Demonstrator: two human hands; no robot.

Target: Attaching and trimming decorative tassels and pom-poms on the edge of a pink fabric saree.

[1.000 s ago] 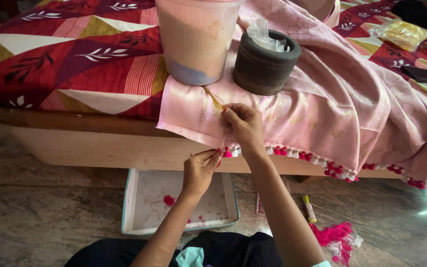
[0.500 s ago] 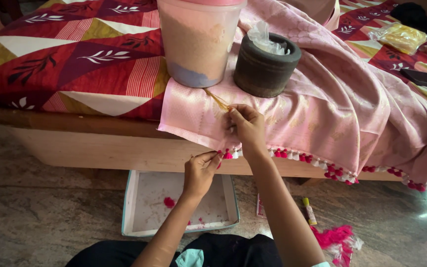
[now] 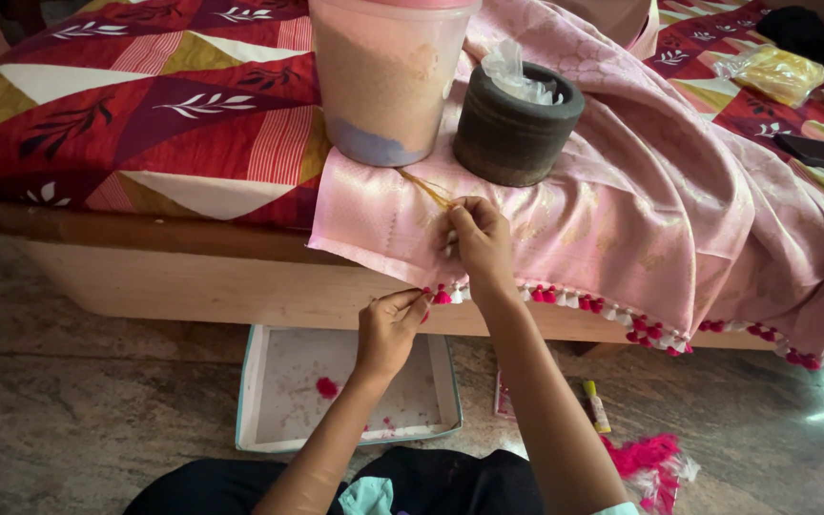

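Observation:
A pink patterned cloth [image 3: 641,181] lies over the edge of a bed, with small pink tassels [image 3: 579,303] along its hanging hem. My right hand [image 3: 479,243] rests on the cloth near the hem and pinches golden threads [image 3: 426,189] that run up across the fabric. My left hand [image 3: 390,324] is below the bed's edge, its fingertips pinching the hem by a pink tassel [image 3: 442,297]. A tall pink plastic container [image 3: 383,76] and a dark round stone vessel [image 3: 515,124] stand on the cloth just above my hands.
The bed has a red, white and yellow bedspread [image 3: 145,105] and a wooden frame [image 3: 193,277]. On the stone floor lie a shallow white tray [image 3: 345,386] with pink scraps, a heap of pink thread [image 3: 650,463] and a small tube [image 3: 598,405]. A yellow bag [image 3: 774,72] sits far right.
My right hand has shifted slightly along the hem while drawing the golden threads; my left hand stays pinched at the hem. Little else differs.

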